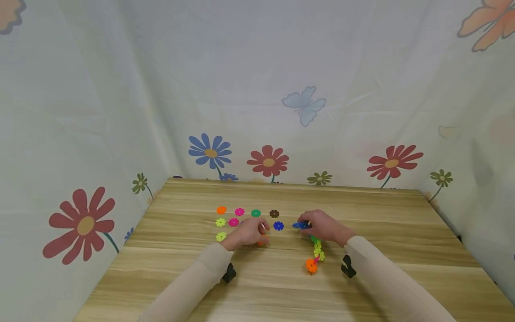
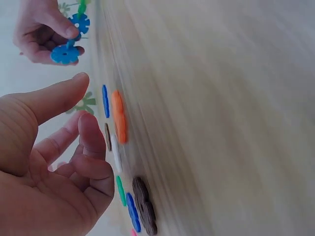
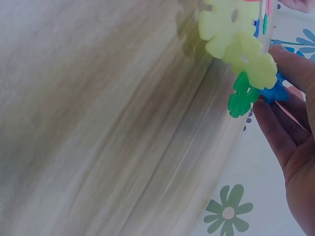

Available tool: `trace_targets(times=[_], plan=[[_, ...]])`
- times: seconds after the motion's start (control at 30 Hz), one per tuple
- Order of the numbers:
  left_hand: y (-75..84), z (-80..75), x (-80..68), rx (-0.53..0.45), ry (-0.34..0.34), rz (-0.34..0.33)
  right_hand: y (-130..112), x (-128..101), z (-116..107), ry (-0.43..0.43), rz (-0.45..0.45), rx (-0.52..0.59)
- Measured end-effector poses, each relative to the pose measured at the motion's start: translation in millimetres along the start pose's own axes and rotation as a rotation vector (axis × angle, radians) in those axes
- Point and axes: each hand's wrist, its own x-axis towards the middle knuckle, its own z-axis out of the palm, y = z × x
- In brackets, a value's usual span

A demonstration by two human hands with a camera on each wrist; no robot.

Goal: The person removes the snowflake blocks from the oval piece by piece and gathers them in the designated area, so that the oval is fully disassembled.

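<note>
Right hand (image 1: 323, 227): pinches blue disc (image 1: 298, 225) heading the snowflake-disc chain (image 1: 316, 251), keeping it steady.
Left hand (image 1: 249, 231): fingers loosely curled, empty, poised over orange disc (image 2: 118, 116).

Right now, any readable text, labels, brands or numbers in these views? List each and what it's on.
None. No words, numbers or brand marks show in any view.
The discs on the table are plain.
The chain gripped by the right hand is plain.
The cloth carries only flower and butterfly prints.
The left hand hides part of the discs.
</note>
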Motion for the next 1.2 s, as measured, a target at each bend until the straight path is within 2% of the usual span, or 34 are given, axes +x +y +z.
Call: trace_targets(times=[0.13,0.37,0.57,0.67,0.9,1.2], plan=[[5.8,6.4,5.2,-0.031,0.021,0.037,0,1,0,0.004,-0.014,-0.012],[16.8,21.9,17.1,-0.086,0.081,0.04,0,4,3,0.021,-0.022,-0.002],[25.5,31.2,25.4,-0.098,0.148,0.088,0,4,3,0.032,-0.024,0.001],[27.6,35.8,29.8,-0.11,0.173,0.081,-1,4,3,0.037,-0.031,0.008],[28.9,45.3,37.5,-0.105,0.194,0.079,-2,5,6,0.046,-0.049,0.01],[33.1,48.2,40.9,-0.117,0.202,0.06,-7,5,4,0.053,-0.064,0.029]])
